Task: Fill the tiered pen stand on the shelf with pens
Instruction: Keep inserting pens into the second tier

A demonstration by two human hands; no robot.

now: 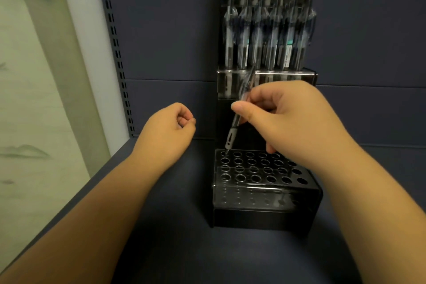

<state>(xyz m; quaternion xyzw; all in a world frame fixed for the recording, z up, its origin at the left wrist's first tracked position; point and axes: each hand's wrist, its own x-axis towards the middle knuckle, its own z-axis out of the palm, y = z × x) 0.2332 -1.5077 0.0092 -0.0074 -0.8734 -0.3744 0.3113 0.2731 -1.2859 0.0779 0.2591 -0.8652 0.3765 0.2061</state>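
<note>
Pen in right hand pinch

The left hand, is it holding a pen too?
No, the left hand hangs loosely curled with nothing in it, while only the right hand pinches a pen over the stand.

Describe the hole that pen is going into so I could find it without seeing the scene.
Start at the black tiered pen stand against the shelf's back wall and go to its lowest tier, a grid of round holes. The target hole is in the rearmost row, at the far left corner. Only it has the tip of the pen held by the right hand.
</note>
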